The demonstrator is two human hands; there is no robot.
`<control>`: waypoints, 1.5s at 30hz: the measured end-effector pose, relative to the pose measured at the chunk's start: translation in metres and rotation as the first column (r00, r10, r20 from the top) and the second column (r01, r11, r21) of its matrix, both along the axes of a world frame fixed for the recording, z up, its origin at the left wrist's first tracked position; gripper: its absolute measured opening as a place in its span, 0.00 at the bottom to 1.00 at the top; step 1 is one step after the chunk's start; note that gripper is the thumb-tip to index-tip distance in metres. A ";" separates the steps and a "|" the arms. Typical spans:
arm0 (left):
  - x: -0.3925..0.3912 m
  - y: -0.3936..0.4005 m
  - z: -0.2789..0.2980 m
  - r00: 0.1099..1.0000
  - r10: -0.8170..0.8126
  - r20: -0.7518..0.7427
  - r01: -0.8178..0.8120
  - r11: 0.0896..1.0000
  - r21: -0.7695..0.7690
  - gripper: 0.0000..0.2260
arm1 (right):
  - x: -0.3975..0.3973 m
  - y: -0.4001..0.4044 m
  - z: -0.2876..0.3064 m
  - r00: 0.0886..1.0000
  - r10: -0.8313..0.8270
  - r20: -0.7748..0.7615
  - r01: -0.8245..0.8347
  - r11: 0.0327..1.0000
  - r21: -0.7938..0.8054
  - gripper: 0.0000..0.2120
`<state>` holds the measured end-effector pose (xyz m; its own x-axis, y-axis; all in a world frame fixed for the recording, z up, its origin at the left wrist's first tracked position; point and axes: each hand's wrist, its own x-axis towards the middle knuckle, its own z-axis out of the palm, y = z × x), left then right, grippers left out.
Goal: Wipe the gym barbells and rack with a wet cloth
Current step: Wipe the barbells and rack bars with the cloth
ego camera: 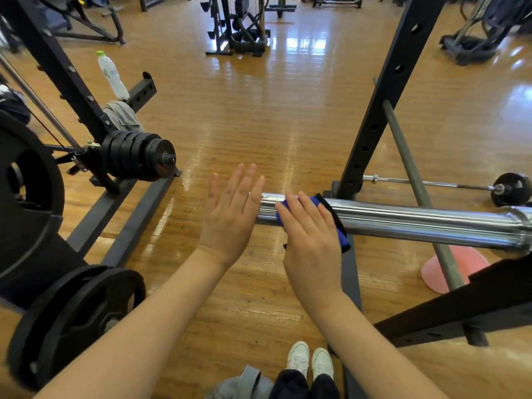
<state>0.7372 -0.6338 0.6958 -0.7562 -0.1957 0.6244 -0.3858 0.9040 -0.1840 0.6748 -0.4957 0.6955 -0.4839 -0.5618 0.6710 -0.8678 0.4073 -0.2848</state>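
Head view of two bare hands at the free end of a chrome barbell sleeve (pixel 417 223), which runs level from the right edge of the frame toward the centre. The right hand (pixel 312 234) lies flat, fingers straight and together, pressing a blue cloth (pixel 319 204) with a dark border down over the top of the sleeve; the cloth drapes across the bar and hangs past the little-finger side of that hand. The left hand (pixel 231 214) is open, fingers straight and slightly spread, held just left of the right hand at the very tip of the sleeve, which it partly covers; whether it touches the metal cannot be told.

Beyond the right hand rises a black rack upright (pixel 385 105) with a row of round holes. A grey bar (pixel 414 182) leans against it, and a pink cone (pixel 449 272) lies on the wooden floor (pixel 259 110) at the bar's lower end. A small loaded barbell (pixel 489 187) lies on the floor farther right. Left of the left hand, a stack of black weight plates (pixel 138 159) sits on a horizontal peg; larger plates (pixel 77 312) stand nearer the camera. A plastic bottle (pixel 112 76) with a green cap stands above a grey towel (pixel 123 116). White shoes (pixel 309 361) show below the forearms.
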 end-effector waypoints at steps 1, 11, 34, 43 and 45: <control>-0.001 -0.001 0.002 1.000 -0.015 -0.004 0.015 1.000 0.019 0.27 | -0.003 0.006 -0.002 0.998 0.050 -0.030 -0.049 0.999 0.022 0.19; -0.005 -0.001 0.042 0.938 -0.086 0.336 -0.060 0.914 0.402 0.38 | -0.009 -0.001 0.006 0.989 -0.140 0.053 0.143 0.987 -0.073 0.18; -0.004 0.005 0.009 0.995 -0.090 0.035 0.085 0.990 0.112 0.19 | -0.019 0.018 0.009 1.000 -0.001 0.003 0.001 1.000 0.010 0.17; -0.006 0.008 0.026 0.979 -0.069 0.191 0.014 0.961 0.276 0.31 | -0.016 -0.001 0.014 0.993 -0.089 0.083 0.094 0.994 -0.053 0.17; -0.006 0.007 0.027 0.975 -0.075 0.211 0.012 0.958 0.285 0.32 | -0.013 -0.006 0.011 0.999 -0.028 0.034 0.029 1.000 -0.009 0.17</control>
<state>0.7314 -0.6270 0.7227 -0.8790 -0.3030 0.3681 -0.3242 0.9460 0.0046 0.6615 -0.5020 0.7064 -0.5224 -0.5413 0.6588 -0.8455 0.4289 -0.3181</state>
